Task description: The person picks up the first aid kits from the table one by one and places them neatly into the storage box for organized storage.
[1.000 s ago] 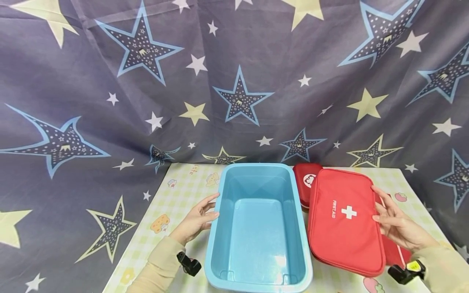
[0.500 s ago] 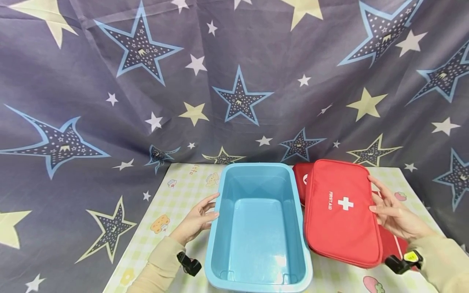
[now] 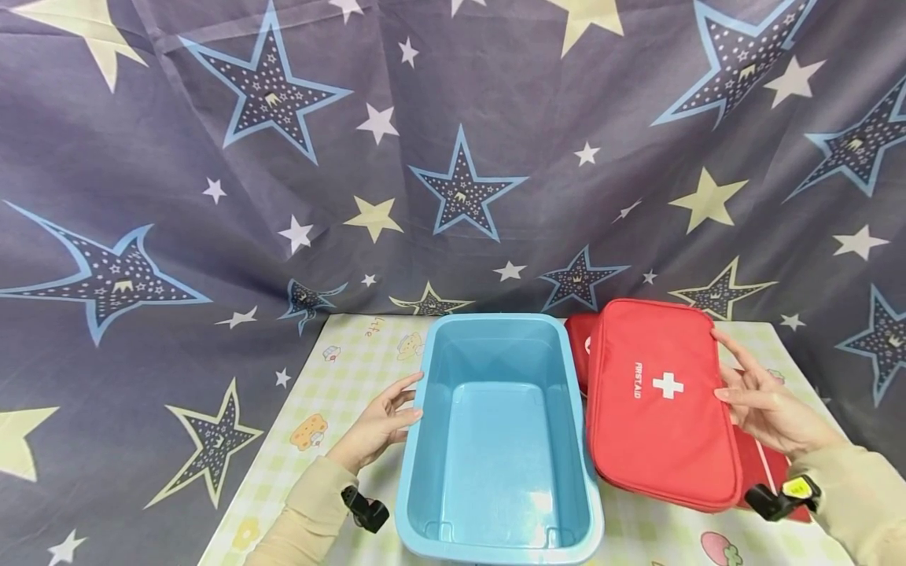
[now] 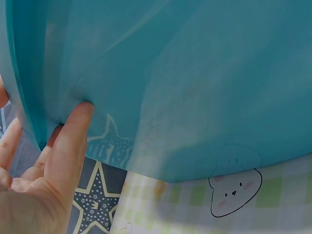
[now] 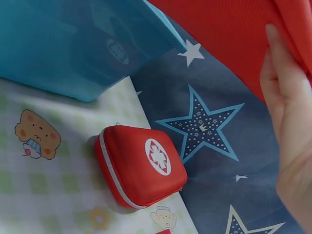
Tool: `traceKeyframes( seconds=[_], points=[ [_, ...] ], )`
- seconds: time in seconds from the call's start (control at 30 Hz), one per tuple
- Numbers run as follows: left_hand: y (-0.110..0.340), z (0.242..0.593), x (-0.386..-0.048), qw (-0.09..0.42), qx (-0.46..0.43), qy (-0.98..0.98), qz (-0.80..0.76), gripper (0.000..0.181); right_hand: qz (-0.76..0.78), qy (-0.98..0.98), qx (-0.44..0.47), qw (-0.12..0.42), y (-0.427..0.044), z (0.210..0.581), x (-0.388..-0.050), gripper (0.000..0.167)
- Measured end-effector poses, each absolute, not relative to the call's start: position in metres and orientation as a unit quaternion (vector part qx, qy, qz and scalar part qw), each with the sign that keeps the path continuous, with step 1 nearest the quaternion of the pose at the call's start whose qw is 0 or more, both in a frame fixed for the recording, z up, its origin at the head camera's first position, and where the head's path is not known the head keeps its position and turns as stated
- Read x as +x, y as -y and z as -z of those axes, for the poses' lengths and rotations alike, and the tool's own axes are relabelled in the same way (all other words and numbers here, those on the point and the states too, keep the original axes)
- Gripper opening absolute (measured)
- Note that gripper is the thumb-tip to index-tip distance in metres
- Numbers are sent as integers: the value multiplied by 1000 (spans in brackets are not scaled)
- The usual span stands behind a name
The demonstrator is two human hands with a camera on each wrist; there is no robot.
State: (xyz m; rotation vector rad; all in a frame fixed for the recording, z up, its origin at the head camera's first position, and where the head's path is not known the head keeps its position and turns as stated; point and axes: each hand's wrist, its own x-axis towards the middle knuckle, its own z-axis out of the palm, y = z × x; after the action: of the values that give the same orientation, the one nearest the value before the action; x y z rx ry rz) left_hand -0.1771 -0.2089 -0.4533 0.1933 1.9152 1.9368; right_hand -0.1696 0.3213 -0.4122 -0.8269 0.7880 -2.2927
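A light blue plastic bin (image 3: 499, 464) stands on the table. My left hand (image 3: 378, 424) holds its left rim; in the left wrist view the fingers of the left hand (image 4: 53, 170) lie at the rim and against the outer wall. My right hand (image 3: 764, 405) grips the right edge of a red first aid bag (image 3: 661, 440) with a white cross, raised and tilted beside the bin. In the right wrist view the right hand (image 5: 287, 102) is at the underside of the red bag (image 5: 229, 39). Part of its grip is hidden behind the bag.
A small red zip case (image 5: 144, 165) with a white emblem lies behind the bag, right of the bin. Another flat red item (image 3: 767, 472) lies under the right hand, mostly hidden. A checked cloth (image 3: 311, 393) covers the table; a starry curtain (image 3: 396, 79) hangs behind.
The first aid bag has risen and shifted slightly left with my right hand, covering more of the small red case. My left hand and the bin have stayed put.
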Motion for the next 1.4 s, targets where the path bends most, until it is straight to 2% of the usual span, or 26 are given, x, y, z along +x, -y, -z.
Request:
traceKeyframes(
  seconds=[0.5, 1.4],
  points=[
    [208, 453, -178, 205, 67, -684, -697, 67, 852, -293, -318, 294, -312, 394, -175, 83],
    [209, 455, -178, 199, 66, -681, -702, 68, 853, -291, -325, 287, -253, 387, -189, 80]
  ],
)
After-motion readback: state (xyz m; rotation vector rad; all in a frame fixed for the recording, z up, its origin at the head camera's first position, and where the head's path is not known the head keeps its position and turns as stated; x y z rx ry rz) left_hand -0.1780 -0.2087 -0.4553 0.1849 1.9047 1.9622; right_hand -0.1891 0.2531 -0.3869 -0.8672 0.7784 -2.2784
